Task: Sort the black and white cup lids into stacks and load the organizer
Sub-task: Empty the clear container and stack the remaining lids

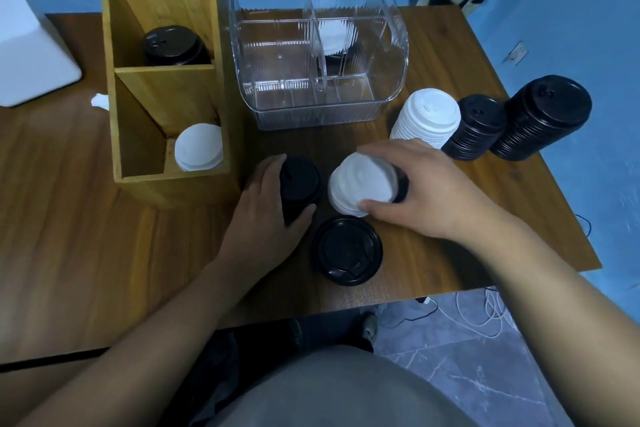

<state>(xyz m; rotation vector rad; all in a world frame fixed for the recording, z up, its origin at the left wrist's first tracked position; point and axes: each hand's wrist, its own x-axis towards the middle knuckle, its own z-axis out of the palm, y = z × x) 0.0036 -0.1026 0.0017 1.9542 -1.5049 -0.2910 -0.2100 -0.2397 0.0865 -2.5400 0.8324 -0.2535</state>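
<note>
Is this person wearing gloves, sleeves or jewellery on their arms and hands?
No. The left hand and the right hand are bare: no gloves, rings or watch show. The forearms are uncovered as far as the frame reaches, and no sleeve shows.

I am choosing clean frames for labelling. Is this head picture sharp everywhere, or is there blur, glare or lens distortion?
Head view: light dim and bluish; the lone black lid is sharp; the white lid stack in the right hand is slightly smeared; the table is blurred at left; the wooden organizer leans from wide-angle distortion; the clear organizer glints.
</note>
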